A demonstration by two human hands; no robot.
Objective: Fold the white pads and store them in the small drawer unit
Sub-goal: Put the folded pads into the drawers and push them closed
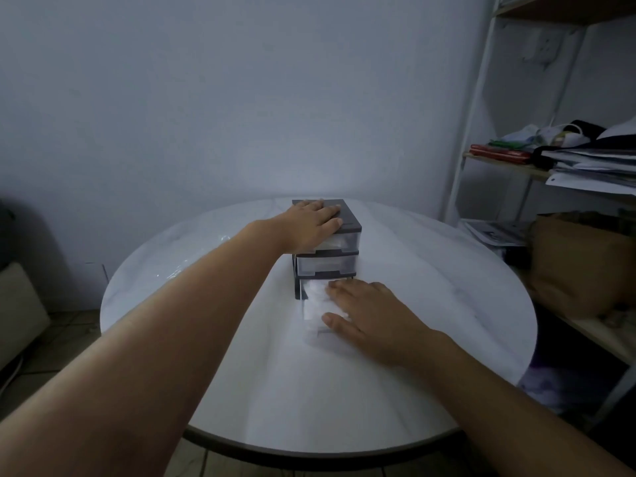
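Left hand [315, 223] lies flat atop the dark-framed drawer unit [325, 265], twelve o'clock on the white desk [430, 270]. Right hand [371, 318], fingers straight, half hides blurred white pads [315, 294] in its pulled-out clear drawer [309, 325], perhaps pressing.

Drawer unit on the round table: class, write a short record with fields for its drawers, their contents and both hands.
Unit: small drawer unit, dark frame, three clear drawers, on the white round table
Top drawer: pushed in
Middle drawer: pushed in
Bottom drawer: pulled out toward the person
Contents: white pads in the bottom drawer
Left hand: flat on the unit's top
Right hand: fingers straight, resting over the pulled-out drawer
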